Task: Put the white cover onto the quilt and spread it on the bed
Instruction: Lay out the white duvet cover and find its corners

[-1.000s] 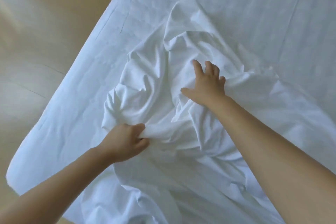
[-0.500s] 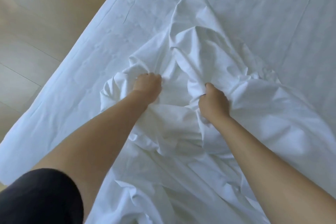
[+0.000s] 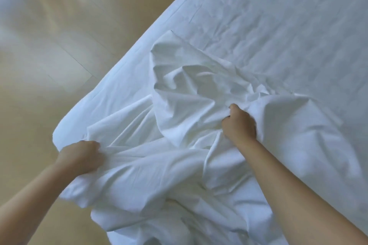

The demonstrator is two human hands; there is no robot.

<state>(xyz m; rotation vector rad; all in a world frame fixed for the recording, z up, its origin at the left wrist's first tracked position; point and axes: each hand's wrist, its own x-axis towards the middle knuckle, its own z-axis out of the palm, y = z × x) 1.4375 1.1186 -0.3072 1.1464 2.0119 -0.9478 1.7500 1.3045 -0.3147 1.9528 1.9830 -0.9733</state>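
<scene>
The cover (image 3: pixel 189 109) lay crumpled on the near left part of the bed (image 3: pixel 288 26), heaped in soft folds rather than flat. Its long axis ran away from the person, from the bottom of the view up to a blunt raised corner that pointed toward the far left, close to the bed's edge. From that corner the cloth widened toward the person and spilled over the near side. A taut band of folds ran crosswise between the two hands.

The left hand (image 3: pixel 79 158) was clenched round a bunch of the cover at the bed's near left corner, fingers curled into the cloth and knuckles up. The right hand (image 3: pixel 240 125) was fisted on a gathered fold in the middle of the heap, with the thumb pressed on top and the fingertips buried in the cloth. The two hands were well apart, and the right forearm lay across the near right part of the cover.

Under the heap a flat, faintly wrinkled white layer covered the bed; whether it was the quilt or a sheet could not be told. The bed's edge ran on a slant from lower left to upper right. Beyond it lay a pale wooden floor (image 3: pixel 59 55), blurred, with plank seams showing.
</scene>
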